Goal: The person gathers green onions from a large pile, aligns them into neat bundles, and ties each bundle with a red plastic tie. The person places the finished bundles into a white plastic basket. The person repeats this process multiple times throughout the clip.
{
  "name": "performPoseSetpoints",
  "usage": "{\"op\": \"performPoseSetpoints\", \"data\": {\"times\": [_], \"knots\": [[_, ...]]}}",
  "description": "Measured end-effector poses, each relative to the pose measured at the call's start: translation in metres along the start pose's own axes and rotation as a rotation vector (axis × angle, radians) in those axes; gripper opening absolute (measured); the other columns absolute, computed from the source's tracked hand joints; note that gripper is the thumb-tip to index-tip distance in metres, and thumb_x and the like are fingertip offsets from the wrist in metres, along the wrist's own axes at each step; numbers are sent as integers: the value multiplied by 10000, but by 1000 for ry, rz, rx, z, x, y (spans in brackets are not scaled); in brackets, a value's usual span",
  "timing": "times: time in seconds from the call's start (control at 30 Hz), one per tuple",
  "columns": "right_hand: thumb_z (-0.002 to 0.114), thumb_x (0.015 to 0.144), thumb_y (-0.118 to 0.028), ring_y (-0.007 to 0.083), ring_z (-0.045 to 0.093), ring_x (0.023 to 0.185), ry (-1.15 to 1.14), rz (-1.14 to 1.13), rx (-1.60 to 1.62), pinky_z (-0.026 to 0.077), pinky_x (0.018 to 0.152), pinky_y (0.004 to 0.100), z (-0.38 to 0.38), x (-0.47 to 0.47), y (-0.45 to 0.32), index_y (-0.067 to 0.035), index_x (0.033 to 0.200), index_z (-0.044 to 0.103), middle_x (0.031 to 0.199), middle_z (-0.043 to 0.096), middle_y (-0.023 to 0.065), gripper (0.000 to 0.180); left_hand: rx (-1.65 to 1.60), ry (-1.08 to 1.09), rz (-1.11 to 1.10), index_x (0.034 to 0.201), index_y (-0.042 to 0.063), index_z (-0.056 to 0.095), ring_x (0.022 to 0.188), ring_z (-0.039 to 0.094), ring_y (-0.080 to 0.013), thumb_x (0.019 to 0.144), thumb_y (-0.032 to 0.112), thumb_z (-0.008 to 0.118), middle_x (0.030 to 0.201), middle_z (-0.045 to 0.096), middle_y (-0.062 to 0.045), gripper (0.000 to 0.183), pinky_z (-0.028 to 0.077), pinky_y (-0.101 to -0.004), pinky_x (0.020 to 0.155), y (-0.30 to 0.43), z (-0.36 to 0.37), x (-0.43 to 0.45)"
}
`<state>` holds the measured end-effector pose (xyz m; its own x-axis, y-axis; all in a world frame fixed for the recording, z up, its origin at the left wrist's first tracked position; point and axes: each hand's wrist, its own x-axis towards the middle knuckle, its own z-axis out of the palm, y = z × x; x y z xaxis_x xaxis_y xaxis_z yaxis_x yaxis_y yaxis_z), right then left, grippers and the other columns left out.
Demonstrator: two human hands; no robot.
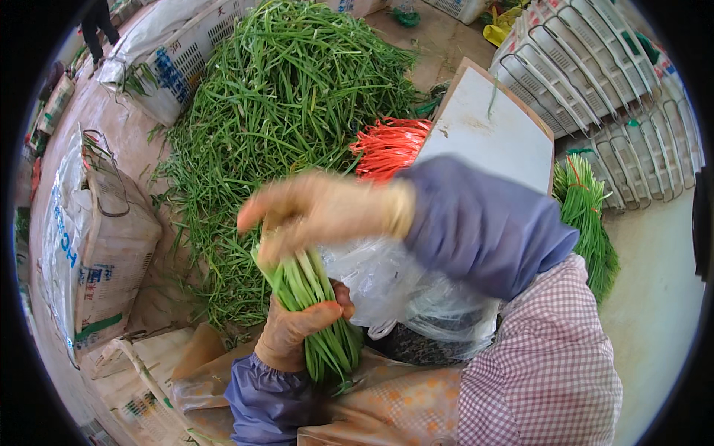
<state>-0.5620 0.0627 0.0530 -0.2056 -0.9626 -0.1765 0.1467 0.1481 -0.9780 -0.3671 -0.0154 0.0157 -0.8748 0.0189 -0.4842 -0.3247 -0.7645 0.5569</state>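
A bunch of garlic chives (pixel 304 279), or a similar long green vegetable, is gripped in my gloved left hand (pixel 301 329). Its pale stalk ends point up and away from me, and the green leaves hang down over my lap. My gloved right hand (pixel 318 214) is motion-blurred just above the pale ends, with thumb and fingers apart. Whether it touches the stalks cannot be made out. Beyond both hands rises a large heap of loose green leaves (pixel 301 83). Red plastic ties (pixel 390 146) lie beside the heap, past my right wrist.
A white-topped board (pixel 485 122) slants at the right. Behind it stand stacked white crates (pixel 580 61). A tied green bundle (pixel 583 223) lies by my right elbow. Clear plastic (pixel 385 279) covers my knees. More crates (pixel 111 251) line the left; a person's legs (pixel 99 28) show far off.
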Motion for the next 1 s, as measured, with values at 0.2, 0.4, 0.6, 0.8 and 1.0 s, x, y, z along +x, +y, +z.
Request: {"op": "performPoseSetpoints", "data": {"times": [0.2,0.4,0.6,0.8,1.0], "knots": [[667,870,-444,308,686,1016,473,413,-1361,537,876,416,-207,-15,45,-116,1067,731,1051,727,134,388,-36,-22,227,1581,101,193,719,594,-159,671,98,831,775,594,-49,1112,534,-349,687,15,-37,14],[674,848,-331,317,695,1014,457,816,-1580,527,868,464,-245,-10,108,-177,1050,750,1004,739,118,265,26,58,221,1570,93,244,746,606,-179,659,35,791,795,609,-42,1064,533,-359,713,20,-50,19],[691,851,-247,288,677,805,949,256,-1034,521,729,411,-245,-49,104,-95,949,739,865,714,111,188,92,116,254,1547,74,295,743,608,-189,652,47,793,827,627,-49,1024,541,-371,727,21,-37,19],[671,946,-221,61,522,571,1087,-466,-160,381,500,204,-141,-111,5,-50,950,712,736,636,-3,176,320,171,403,1515,51,340,762,621,-169,685,51,812,845,626,-48,955,552,-353,717,22,-64,9],[726,906,-286,73,529,551,1333,-433,7,402,468,220,-182,-239,37,-65,1009,705,745,624,6,244,381,156,444,1407,10,479,834,637,-201,688,57,815,889,648,-61,795,542,-359,765,33,-17,3]]}}
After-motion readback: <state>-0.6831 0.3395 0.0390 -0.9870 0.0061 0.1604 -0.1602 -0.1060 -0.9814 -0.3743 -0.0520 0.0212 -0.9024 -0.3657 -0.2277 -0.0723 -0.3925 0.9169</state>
